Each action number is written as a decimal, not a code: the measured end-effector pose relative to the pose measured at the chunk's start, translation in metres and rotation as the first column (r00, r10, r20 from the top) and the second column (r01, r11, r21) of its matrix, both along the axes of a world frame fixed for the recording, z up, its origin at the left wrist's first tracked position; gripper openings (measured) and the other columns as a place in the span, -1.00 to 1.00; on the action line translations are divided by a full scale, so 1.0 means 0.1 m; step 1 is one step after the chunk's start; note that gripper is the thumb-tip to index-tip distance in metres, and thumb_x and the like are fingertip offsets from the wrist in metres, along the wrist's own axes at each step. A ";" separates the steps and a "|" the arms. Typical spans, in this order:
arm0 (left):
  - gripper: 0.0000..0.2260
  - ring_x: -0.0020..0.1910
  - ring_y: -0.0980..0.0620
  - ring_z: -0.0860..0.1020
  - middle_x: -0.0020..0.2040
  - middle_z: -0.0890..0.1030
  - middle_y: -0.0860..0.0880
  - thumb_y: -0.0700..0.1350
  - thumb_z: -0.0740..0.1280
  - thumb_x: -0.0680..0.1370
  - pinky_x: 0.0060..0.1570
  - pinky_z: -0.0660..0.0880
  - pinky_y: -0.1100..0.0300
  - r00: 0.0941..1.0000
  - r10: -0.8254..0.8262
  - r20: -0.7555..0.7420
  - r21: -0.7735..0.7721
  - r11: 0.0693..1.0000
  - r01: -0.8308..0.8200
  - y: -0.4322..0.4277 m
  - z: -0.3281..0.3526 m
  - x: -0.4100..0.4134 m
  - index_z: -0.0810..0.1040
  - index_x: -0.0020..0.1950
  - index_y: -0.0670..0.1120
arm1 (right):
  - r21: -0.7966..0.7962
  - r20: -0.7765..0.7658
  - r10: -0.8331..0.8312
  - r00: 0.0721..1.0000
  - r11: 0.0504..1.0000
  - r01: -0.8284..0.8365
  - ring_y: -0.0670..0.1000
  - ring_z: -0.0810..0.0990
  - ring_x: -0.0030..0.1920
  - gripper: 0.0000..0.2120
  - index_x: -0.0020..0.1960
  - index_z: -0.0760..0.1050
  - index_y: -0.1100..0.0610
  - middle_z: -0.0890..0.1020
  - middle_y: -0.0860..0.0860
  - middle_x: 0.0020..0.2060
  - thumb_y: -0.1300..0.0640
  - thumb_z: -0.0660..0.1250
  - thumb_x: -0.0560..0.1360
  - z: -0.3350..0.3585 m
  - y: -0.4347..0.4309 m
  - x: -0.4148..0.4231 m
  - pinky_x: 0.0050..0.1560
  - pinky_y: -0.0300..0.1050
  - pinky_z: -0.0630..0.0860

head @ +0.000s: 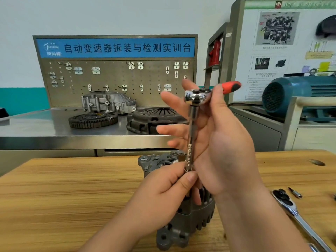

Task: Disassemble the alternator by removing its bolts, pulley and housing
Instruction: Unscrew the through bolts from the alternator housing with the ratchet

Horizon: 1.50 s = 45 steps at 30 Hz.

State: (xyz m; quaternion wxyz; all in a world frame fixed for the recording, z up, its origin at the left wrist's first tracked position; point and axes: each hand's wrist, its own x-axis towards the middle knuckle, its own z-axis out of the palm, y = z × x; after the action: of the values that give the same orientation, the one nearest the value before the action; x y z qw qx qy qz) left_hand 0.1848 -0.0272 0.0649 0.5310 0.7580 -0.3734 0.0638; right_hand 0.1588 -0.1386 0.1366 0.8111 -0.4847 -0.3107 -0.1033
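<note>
Steadying the upright extension bar (192, 128), my left hand (163, 191) pinches its foot while my right hand (223, 146) nips the ratchet (197, 96) head, other fingers spread. The alternator (189, 222) stands on the table (72, 188) directly beneath the bar's foot, nearest my left hand.

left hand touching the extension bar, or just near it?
Touching. Head view: the left hand pinches the lower end of the extension bar between thumb and fingers, just above the alternator.

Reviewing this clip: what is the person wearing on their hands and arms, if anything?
Nothing shows: the left hand and right hand are bare, without gloves, rings or a watch, and no sleeve is in view up to the bottom frame edge.
</note>
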 end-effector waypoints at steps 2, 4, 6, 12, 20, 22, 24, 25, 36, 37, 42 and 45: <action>-0.74 -0.22 -0.02 0.60 -0.28 0.66 0.06 0.13 0.19 0.53 -0.12 0.53 -0.06 0.998 0.053 0.015 0.003 0.999 -0.053 -0.01 0.00 0.00 0.54 -0.14 -0.02 | 0.016 0.019 -0.060 0.998 0.998 0.059 0.03 0.69 -0.26 -0.58 0.19 0.53 -0.06 0.66 0.17 0.07 -0.17 0.17 0.42 -0.01 0.02 0.00 -0.41 -0.23 0.54; -0.77 -0.23 -0.08 0.60 -0.29 0.66 0.06 0.09 0.19 0.52 -0.11 0.53 -0.15 0.996 0.094 0.002 -0.003 0.996 -0.094 -0.03 0.01 -0.01 0.55 -0.15 0.00 | 0.043 0.072 -0.133 0.989 0.991 0.130 0.01 0.69 -0.20 -0.68 0.16 0.57 -0.10 0.66 0.08 0.11 -0.12 0.27 0.44 -0.02 0.02 -0.01 -0.38 -0.24 0.53; -0.76 -0.23 -0.09 0.60 -0.30 0.67 0.06 0.10 0.18 0.51 -0.09 0.53 -0.18 0.994 0.105 -0.005 0.010 0.994 -0.105 -0.05 0.02 -0.02 0.55 -0.16 0.01 | 0.019 0.128 -0.177 0.976 0.984 0.176 -0.04 0.67 -0.14 -0.74 0.14 0.56 -0.13 0.64 0.00 0.17 -0.02 0.30 0.46 0.03 0.01 -0.02 -0.33 -0.26 0.54; -0.76 -0.21 -0.10 0.60 -0.28 0.67 0.05 0.15 0.20 0.52 -0.10 0.54 -0.17 0.998 0.056 -0.031 -0.033 0.998 -0.057 -0.03 0.00 -0.01 0.55 -0.13 0.03 | 0.089 0.101 -0.054 0.993 0.995 0.045 0.00 0.69 -0.20 -0.72 0.17 0.52 -0.12 0.64 -0.07 0.18 -0.09 0.22 0.49 0.01 0.03 0.00 -0.35 -0.26 0.54; -0.82 -0.26 0.19 0.55 -0.28 0.63 0.20 0.08 0.17 0.55 -0.21 0.47 0.27 0.995 0.072 0.063 -0.011 0.997 -0.071 -0.01 -0.01 -0.01 0.53 -0.07 0.08 | 0.063 -0.002 -0.034 0.999 0.997 0.034 0.02 0.68 -0.31 -0.58 0.20 0.50 -0.07 0.68 -0.01 0.09 -0.19 0.18 0.41 -0.02 0.05 0.02 -0.45 -0.24 0.52; -0.84 -0.31 0.22 0.53 -0.31 0.62 0.21 0.06 0.17 0.54 -0.27 0.45 0.27 0.989 0.114 0.092 -0.011 0.993 -0.113 -0.03 -0.01 -0.01 0.53 -0.09 0.10 | 0.091 0.055 -0.115 0.992 0.990 0.109 0.02 0.70 -0.23 -0.69 0.18 0.54 -0.16 0.64 -0.03 0.16 -0.14 0.27 0.47 -0.02 0.07 0.01 -0.42 -0.25 0.52; -0.83 -0.31 0.21 0.55 -0.30 0.63 0.19 0.09 0.18 0.53 -0.27 0.46 0.24 0.987 0.129 0.092 -0.005 0.992 -0.129 -0.04 -0.01 -0.01 0.54 -0.08 0.11 | 0.076 0.118 -0.166 0.979 0.985 0.157 -0.01 0.70 -0.15 -0.73 0.15 0.57 -0.21 0.59 -0.07 0.23 0.00 0.28 0.48 0.01 0.03 0.01 -0.38 -0.28 0.52; -0.82 -0.29 0.20 0.56 -0.28 0.64 0.17 0.11 0.18 0.52 -0.26 0.48 0.22 0.987 0.131 0.089 -0.001 0.991 -0.132 -0.04 -0.01 0.00 0.56 -0.07 0.12 | 0.042 0.136 -0.167 0.976 0.986 0.163 -0.04 0.69 -0.12 -0.71 0.11 0.58 -0.25 0.56 -0.08 0.27 0.03 0.29 0.46 0.03 0.02 0.01 -0.37 -0.29 0.51; -0.70 -0.12 0.04 0.61 -0.15 0.68 0.12 0.20 0.15 0.50 -0.03 0.54 -0.13 0.998 0.049 0.038 -0.040 0.998 -0.047 -0.01 -0.01 0.00 0.54 0.04 0.08 | 0.063 0.028 -0.001 1.000 0.998 -0.001 0.02 0.68 -0.35 -0.51 0.29 0.43 -0.01 0.71 0.00 0.02 -0.19 0.12 0.45 0.00 0.03 0.03 -0.45 -0.26 0.51; -0.70 -0.15 0.05 0.60 -0.19 0.67 0.13 0.20 0.15 0.50 -0.06 0.53 -0.11 0.997 0.057 0.048 -0.037 0.998 -0.055 -0.01 -0.01 0.00 0.55 0.02 0.08 | 0.055 0.052 -0.030 0.998 0.998 0.027 0.01 0.68 -0.32 -0.57 0.27 0.45 -0.05 0.70 0.00 0.04 -0.18 0.16 0.47 -0.02 0.04 0.03 -0.45 -0.26 0.51; -0.77 -0.22 -0.01 0.59 -0.23 0.67 0.12 0.18 0.18 0.51 -0.17 0.51 -0.02 0.990 0.131 0.060 -0.011 0.991 -0.130 -0.06 0.00 0.00 0.56 -0.04 0.12 | 0.035 0.213 -0.268 0.940 0.963 0.266 -0.03 0.69 -0.09 -0.71 0.17 0.56 -0.16 0.63 -0.09 0.19 0.06 0.28 0.49 -0.02 0.03 0.01 -0.32 -0.28 0.52; -0.80 -0.23 -0.01 0.59 -0.23 0.67 0.12 0.12 0.19 0.52 -0.16 0.52 -0.06 0.989 0.142 0.046 -0.012 0.990 -0.141 -0.06 0.00 0.01 0.57 -0.06 0.10 | -0.037 0.212 -0.255 0.943 0.963 0.268 -0.04 0.67 -0.09 -0.77 0.12 0.56 -0.07 0.63 -0.01 0.17 0.03 0.28 0.48 0.00 0.01 0.02 -0.23 -0.23 0.55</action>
State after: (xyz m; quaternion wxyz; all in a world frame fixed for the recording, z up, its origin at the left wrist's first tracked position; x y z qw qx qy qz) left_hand 0.1854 -0.0335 0.0645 0.5194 0.7786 -0.3307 0.1207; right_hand 0.1606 -0.1374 0.1363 0.7374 -0.5348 -0.3288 -0.2492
